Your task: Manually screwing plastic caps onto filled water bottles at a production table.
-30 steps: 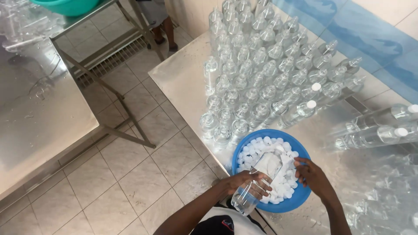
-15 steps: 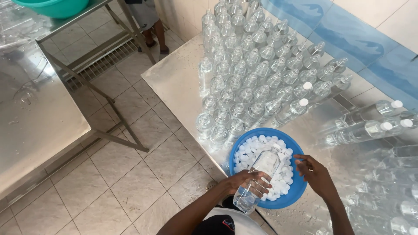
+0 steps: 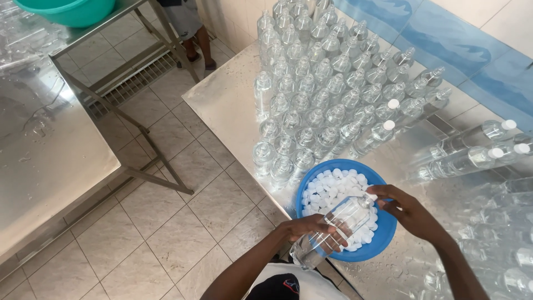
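My left hand [image 3: 312, 228] grips a clear plastic bottle [image 3: 333, 229] by its body, holding it tilted over a blue bowl [image 3: 383, 232] filled with white caps [image 3: 334, 189]. At the bottle's neck my right hand [image 3: 410, 210] has its fingers pinched around a white cap [image 3: 373, 198]. Behind the bowl a dense block of upright clear bottles [image 3: 327, 83] covers the steel table [image 3: 222, 100]; most are uncapped, a few on the right carry white caps.
Capped bottles [image 3: 472, 150] lie on their sides at the right. A second steel table [image 3: 44, 139] stands at the left across a tiled floor [image 3: 183, 194]. A green basin [image 3: 72, 11] sits on a metal frame, and another person's legs [image 3: 191, 33] show at the top.
The bottle stays in my left hand over the bowl. My right hand has come in from the bowl's right side to the bottle's neck.
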